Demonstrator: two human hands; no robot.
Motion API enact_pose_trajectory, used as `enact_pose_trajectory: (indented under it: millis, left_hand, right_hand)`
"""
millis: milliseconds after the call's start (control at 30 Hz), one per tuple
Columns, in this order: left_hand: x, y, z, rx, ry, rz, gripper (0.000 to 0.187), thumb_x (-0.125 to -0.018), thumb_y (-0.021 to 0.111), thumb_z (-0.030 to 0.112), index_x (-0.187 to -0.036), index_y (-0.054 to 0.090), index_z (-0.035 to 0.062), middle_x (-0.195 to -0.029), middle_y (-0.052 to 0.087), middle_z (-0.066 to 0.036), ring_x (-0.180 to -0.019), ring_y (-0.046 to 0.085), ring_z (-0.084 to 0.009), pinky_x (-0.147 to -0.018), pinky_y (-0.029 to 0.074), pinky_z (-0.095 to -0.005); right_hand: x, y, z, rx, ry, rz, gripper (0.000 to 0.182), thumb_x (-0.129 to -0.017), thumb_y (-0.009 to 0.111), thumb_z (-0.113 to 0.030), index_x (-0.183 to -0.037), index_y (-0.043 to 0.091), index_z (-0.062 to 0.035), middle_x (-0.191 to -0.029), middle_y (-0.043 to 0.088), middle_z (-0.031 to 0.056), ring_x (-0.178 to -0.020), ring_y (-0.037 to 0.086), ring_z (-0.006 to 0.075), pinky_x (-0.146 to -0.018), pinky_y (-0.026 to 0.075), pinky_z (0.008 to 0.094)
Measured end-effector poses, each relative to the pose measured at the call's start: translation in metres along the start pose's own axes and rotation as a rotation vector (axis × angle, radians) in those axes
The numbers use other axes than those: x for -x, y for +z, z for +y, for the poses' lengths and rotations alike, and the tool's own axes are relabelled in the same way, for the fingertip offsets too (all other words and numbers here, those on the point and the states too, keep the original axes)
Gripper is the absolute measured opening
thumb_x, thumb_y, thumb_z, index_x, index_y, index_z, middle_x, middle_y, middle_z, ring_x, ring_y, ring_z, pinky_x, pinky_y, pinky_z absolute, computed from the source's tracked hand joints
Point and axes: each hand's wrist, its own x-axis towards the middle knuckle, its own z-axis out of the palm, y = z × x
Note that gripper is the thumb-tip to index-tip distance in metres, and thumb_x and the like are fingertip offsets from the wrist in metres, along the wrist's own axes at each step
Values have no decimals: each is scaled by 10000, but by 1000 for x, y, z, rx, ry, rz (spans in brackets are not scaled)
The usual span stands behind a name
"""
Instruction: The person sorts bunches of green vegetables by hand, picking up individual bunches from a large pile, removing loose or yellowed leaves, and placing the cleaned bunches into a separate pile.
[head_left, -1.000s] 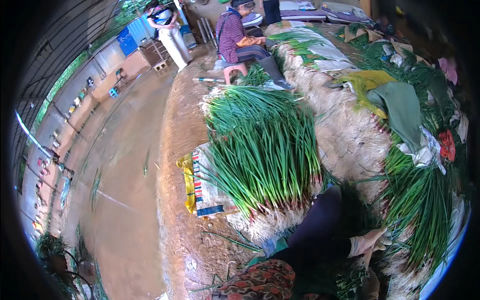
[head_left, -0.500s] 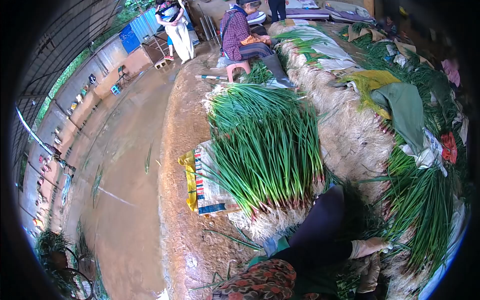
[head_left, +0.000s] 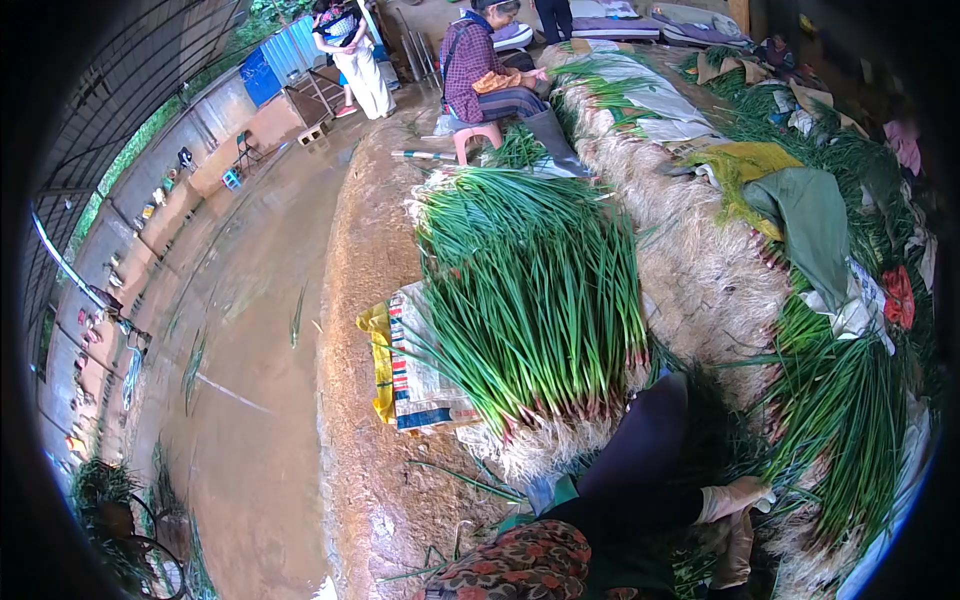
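Note:
My left hand (head_left: 737, 497), in a pale glove with a dark sleeve, reaches into a bundle of green onions (head_left: 835, 430) at the lower right, its fingers closed round a few stalks near the roots. Just beneath it is my right hand (head_left: 738, 556), also gloved and partly hidden among stalks, so its grip is unclear. A big heap of green onions (head_left: 530, 290) lies in front with its reddish roots towards me.
A striped woven sack (head_left: 415, 370) lies under the heap. Straw-like root waste (head_left: 700, 270) runs along the middle. Green and yellow cloths (head_left: 800, 215) lie on the right. A seated person (head_left: 480, 75) and a standing person (head_left: 350, 55) are at the back. Wet floor (head_left: 240, 350) spreads left.
My left hand has gone from spread fingers to closed on stalks and shifted slightly lower. My right hand has come into view beneath it. The standing person at the back has stepped right.

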Motion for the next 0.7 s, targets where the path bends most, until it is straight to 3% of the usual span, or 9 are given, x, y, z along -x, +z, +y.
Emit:
enact_pose_trajectory:
  millis: [100,133,167,267,333,433,567,600,700]
  left_hand:
    - [-1,6,16,303,-33,163,349,-943,497,321,-1048,568,-4,-848,630,-91,-752,605,-189,-682,508,-323]
    - [11,17,48,347,-163,237,310,-961,422,292,-992,558,16,-616,525,-23,-480,458,-144,-446,380,-325]
    - [7,10,57,482,-159,280,304,-961,417,300,-997,549,29,-585,465,-6,-451,406,-133,-427,343,-317]
    - [-4,-11,76,773,-175,474,244,-952,426,308,-995,522,88,-527,316,38,-389,278,-104,-386,250,-292]
    - [0,-8,91,775,-241,593,192,-951,421,284,-994,510,120,-559,296,49,-404,254,-97,-393,245,-280]
    - [15,9,84,672,-303,499,224,-948,432,313,-1039,529,132,-594,320,52,-437,265,-89,-420,286,-279]
    - [16,10,68,742,-242,384,277,-938,479,332,-1064,539,92,-606,367,31,-459,286,-89,-447,306,-252]
    - [18,10,71,764,-196,333,252,-941,473,314,-1063,535,102,-610,372,34,-455,293,-91,-451,310,-252]
    - [12,1,82,830,-51,115,215,-945,472,278,-1059,526,104,-618,377,35,-455,304,-98,-461,309,-251]
  right_hand:
    - [10,4,-3,-94,27,-77,547,-952,341,-394,-1361,344,-30,-935,572,66,-715,572,223,-688,476,344]
    - [15,2,-6,-163,43,-135,546,-953,341,-394,-1359,347,-29,-934,572,66,-713,572,223,-686,476,343]
    - [21,-5,-11,-317,90,-286,545,-953,341,-395,-1357,350,-29,-933,572,67,-710,572,223,-684,477,342]
    - [20,-72,8,-957,672,-802,465,-952,373,-379,-1254,424,-29,-842,553,55,-611,534,183,-593,454,295]
    - [33,-81,-10,-1009,846,-594,322,-924,471,-325,-1016,505,-18,-661,508,32,-468,459,144,-461,392,261]
    - [63,-8,-44,-55,75,194,300,-904,515,-323,-957,529,-28,-573,457,-2,-456,425,119,-448,371,257]
    - [33,-72,-1,99,117,216,215,-915,478,-158,-1061,583,-41,-939,573,51,-900,569,121,-722,473,259]
    - [19,-74,5,202,195,399,207,-915,480,-199,-1031,586,-65,-907,562,33,-870,566,116,-701,472,275]
    - [-18,-175,81,169,193,142,270,-913,544,-307,-1055,570,-79,-634,489,-49,-534,393,67,-506,329,212]
